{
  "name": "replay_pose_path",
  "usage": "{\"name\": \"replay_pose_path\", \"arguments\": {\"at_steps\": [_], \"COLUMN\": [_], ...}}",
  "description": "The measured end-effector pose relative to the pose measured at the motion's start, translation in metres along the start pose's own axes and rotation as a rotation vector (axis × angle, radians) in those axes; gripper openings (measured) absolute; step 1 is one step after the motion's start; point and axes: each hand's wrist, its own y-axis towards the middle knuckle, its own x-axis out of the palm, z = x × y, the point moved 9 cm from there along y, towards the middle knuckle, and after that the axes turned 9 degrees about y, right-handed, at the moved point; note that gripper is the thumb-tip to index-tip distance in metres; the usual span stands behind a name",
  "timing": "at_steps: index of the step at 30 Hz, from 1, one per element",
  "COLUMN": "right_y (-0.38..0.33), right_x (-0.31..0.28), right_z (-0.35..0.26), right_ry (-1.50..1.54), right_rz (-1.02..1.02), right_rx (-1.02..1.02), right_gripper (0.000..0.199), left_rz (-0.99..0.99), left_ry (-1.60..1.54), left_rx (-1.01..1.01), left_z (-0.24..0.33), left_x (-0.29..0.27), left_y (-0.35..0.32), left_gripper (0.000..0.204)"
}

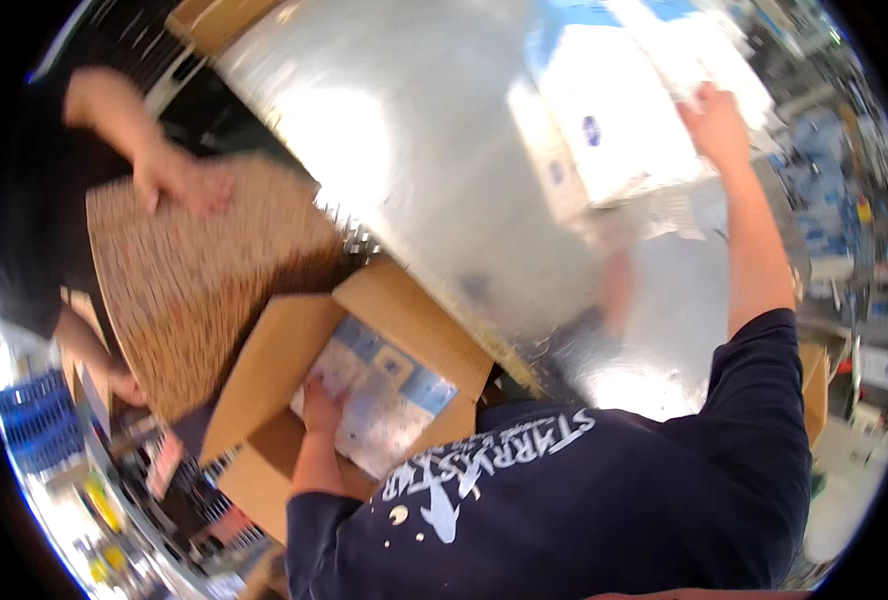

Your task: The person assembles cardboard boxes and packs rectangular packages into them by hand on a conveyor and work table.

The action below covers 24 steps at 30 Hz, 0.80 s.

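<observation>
My left hand (322, 405) reaches into an open cardboard box (249, 400) and lies on the blue-and-white plastic-wrapped packs (394, 385) inside, its fingers apart. At the upper right, my right hand (714, 125) grips the edge of a white plastic-wrapped pack (689, 50) on the metal table. Glare and blur hide some of its fingertips. Beside that hand lies another white pack (614, 120) with a small dark-blue mark and a light-blue end.
The shiny metal table (424, 150) fills the upper middle. At left, another person's hands (189, 185) hold a thick stack of flattened cardboard (194, 290) beside the box. Blue crates (44, 415) stand at far left, and blue-and-white goods (819, 190) at far right.
</observation>
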Motion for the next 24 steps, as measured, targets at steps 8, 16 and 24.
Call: {"name": "replay_pose_path", "arguments": {"at_steps": [8, 16, 24], "right_y": [0.038, 0.046, -0.083], "right_x": [-0.022, 0.007, -0.038], "right_z": [0.089, 0.032, 0.004], "right_ry": [0.037, 0.219, 0.249], "right_rz": [0.043, -0.155, -0.128], "right_rx": [0.054, 0.064, -0.161], "right_gripper": [0.056, 0.054, 0.057], "left_rz": [-0.146, 0.103, -0.043], "left_ry": [0.053, -0.343, -0.645], "left_rx": [0.012, 0.592, 0.826], "left_z": [-0.002, 0.304, 0.515], "left_x": [-0.037, -0.145, -0.149], "left_y": [-0.032, 0.000, -0.046], "left_gripper": [0.043, 0.031, 0.075]}}
